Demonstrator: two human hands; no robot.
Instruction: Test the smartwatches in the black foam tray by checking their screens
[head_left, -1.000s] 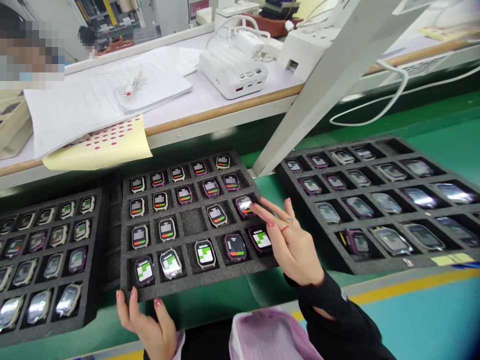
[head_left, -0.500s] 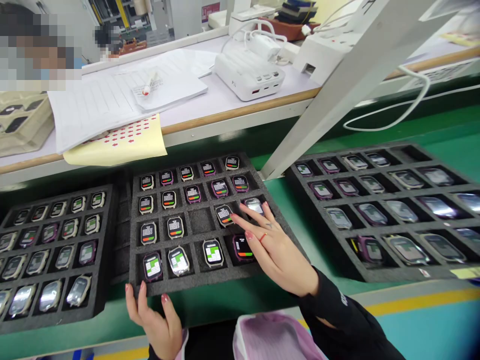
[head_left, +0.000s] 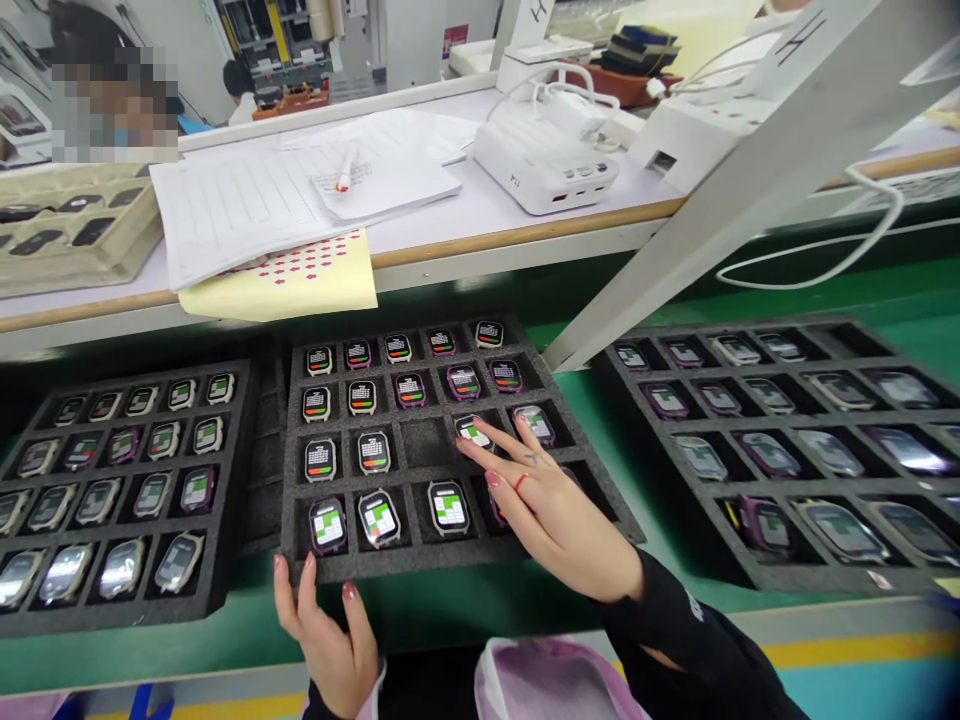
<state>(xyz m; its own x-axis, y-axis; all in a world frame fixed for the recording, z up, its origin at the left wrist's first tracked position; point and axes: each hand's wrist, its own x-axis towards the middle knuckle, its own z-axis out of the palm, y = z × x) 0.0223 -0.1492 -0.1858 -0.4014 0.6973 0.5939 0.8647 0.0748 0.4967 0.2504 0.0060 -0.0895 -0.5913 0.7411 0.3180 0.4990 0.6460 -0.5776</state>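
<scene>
A black foam tray (head_left: 420, 566) lies before me with rows of lit smartwatches in its square pockets. My right hand (head_left: 559, 510) reaches over its right side, fingers spread. One fingertip is at a smartwatch (head_left: 472, 430) in the third row, whose screen shows white and green. Under this hand, a purple-framed watch in the front row is mostly hidden. Beside the touched watch, one pocket (head_left: 426, 443) holds no watch. My left hand (head_left: 334, 635) is at the tray's front left corner, fingers apart, fingertips against or close to the edge. Neither hand grips anything.
More foam trays of watches stand to the left (head_left: 217, 480) and right (head_left: 720, 540). A slanting white post (head_left: 675, 200) rises behind. The shelf above carries papers (head_left: 247, 205), a white charger box (head_left: 540, 165) with cables, and a beige tray (head_left: 112, 250). A person sits at the far left.
The touched watch's screen has gone from a dark list with a red and green bar to white and green. The view has shifted slightly left; both hands stay near the same places on the tray.
</scene>
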